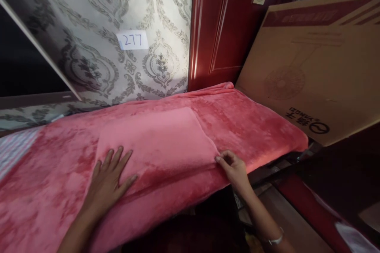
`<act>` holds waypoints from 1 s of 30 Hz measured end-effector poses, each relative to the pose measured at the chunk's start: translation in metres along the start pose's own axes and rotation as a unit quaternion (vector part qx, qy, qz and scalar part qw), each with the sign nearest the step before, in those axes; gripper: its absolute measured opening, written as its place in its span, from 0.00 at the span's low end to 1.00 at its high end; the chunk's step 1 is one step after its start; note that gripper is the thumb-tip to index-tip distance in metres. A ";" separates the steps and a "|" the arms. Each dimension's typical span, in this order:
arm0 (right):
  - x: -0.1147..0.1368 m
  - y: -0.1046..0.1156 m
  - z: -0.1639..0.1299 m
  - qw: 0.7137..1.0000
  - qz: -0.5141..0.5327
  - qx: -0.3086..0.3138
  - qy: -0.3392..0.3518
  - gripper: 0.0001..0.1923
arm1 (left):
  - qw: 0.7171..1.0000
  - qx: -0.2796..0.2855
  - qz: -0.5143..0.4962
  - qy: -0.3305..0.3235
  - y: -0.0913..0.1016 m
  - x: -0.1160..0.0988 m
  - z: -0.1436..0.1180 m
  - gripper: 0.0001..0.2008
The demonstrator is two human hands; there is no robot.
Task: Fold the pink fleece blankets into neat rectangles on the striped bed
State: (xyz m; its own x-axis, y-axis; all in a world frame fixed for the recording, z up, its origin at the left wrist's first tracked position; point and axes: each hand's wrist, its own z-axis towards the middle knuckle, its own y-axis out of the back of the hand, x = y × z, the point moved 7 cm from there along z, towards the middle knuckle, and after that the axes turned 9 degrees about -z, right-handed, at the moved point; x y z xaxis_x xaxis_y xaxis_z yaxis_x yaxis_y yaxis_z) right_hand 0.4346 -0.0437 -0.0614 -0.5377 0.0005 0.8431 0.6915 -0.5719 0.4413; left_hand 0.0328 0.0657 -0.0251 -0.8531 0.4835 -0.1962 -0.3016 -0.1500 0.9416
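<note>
A pink fleece blanket [243,122] covers a bed-like surface. On top of it lies a smaller folded pink cloth [160,138]. My left hand [108,176] rests flat on the folded cloth's near left corner, fingers spread. My right hand [233,168] pinches the cloth's near right corner between thumb and fingers. A watch or bracelet sits on the right wrist.
A patterned wallpaper wall with a paper label reading 277 [132,40] stands behind. A dark red door [225,23] is at the back right. A large cardboard box [314,63] leans on the right. A striped sheet [14,146] shows at the left.
</note>
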 end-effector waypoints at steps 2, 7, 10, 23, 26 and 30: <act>0.013 0.007 0.000 0.999 -0.025 -0.010 0.025 0.17 | 1.000 -0.005 -0.001 -0.001 0.002 -0.001 0.000 0.34; 0.081 0.010 0.003 0.973 -0.103 -0.075 0.194 0.14 | 1.000 -0.012 0.014 -0.013 0.015 -0.018 -0.002 0.34; 0.099 -0.028 0.006 0.943 -0.191 0.020 0.270 0.21 | 0.999 -0.013 0.020 -0.027 0.018 -0.031 -0.005 0.32; 0.045 -0.072 0.005 0.906 -0.322 0.113 0.251 0.28 | 1.000 -0.014 0.006 -0.011 -0.001 -0.023 -0.015 0.31; 0.057 -0.068 0.018 0.906 -0.317 0.131 0.248 0.25 | 1.000 -0.003 -0.005 -0.008 0.005 -0.024 -0.013 0.29; 0.102 -0.082 0.047 0.898 -0.309 0.138 0.281 0.24 | 1.000 0.004 -0.012 -0.024 0.023 -0.033 0.008 0.29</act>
State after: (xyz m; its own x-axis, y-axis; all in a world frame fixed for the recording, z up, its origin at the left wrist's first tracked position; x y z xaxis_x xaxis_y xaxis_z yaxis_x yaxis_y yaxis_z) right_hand 0.3456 0.0418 0.0029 -0.9652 -0.2092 0.1571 0.2283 -0.3802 0.8963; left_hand 0.0569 0.0530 0.0055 -0.8238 0.5283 -0.2056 -0.3186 -0.1313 0.9388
